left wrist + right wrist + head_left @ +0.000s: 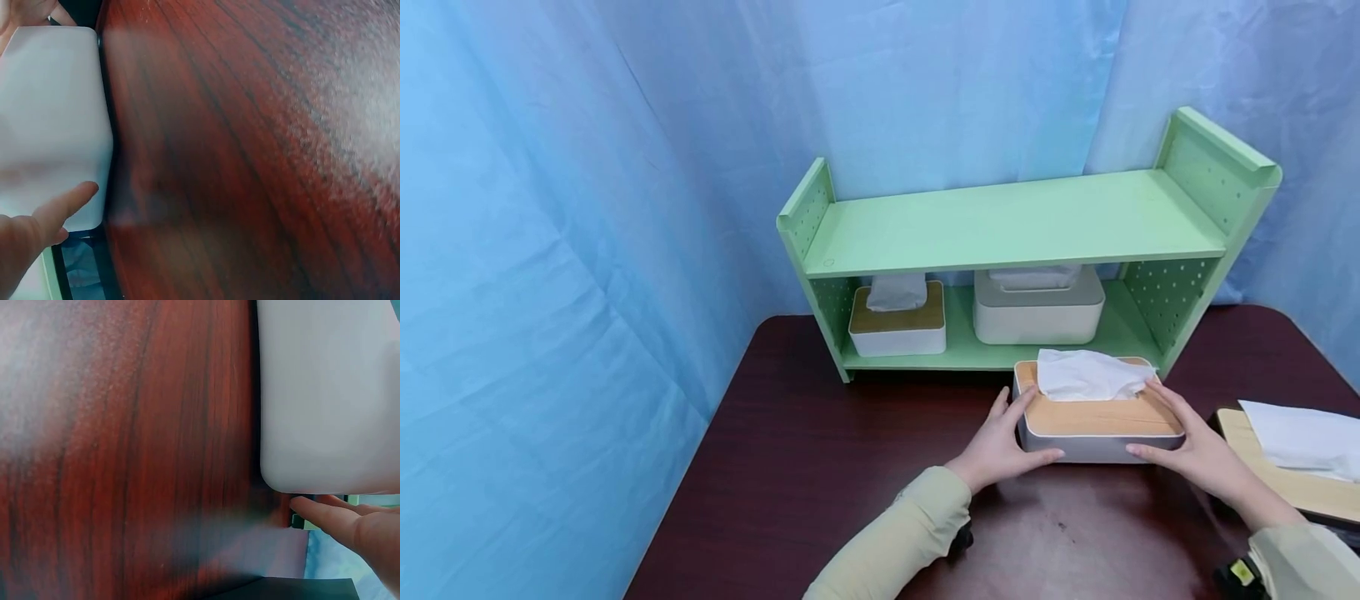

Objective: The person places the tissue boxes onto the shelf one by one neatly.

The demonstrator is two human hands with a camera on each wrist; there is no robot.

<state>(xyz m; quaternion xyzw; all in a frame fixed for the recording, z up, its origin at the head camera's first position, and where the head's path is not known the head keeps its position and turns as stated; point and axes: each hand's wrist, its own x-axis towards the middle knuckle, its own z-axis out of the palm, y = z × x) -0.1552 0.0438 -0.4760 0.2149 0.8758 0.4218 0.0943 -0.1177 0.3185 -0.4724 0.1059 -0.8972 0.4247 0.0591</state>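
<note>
A tissue box (pixel 1097 450) with a pale grey-white body, a light wood lid and a white tissue sticking out stands in front of the shelf's right half. My left hand (pixel 1000 446) holds its left end, thumb on the front face and fingers along the side. At the opposite end my right hand (pixel 1198 454) grips it likewise, thumb in front. The left wrist view shows the box's smooth front (pixel 53 119) with the left thumb against it. In the right wrist view, fingers (pixel 331 515) lie along the end of the box.
Behind stands a green two-tier shelf (pixel 1015 221). Its lower tier holds a small wood-lidded tissue box (pixel 898 340) at left and a grey-lidded one (pixel 1037 321) towards the right. Another tissue box (pixel 1292 483), with black sides, lies right of my right hand on the dark red-brown table (pixel 820 467).
</note>
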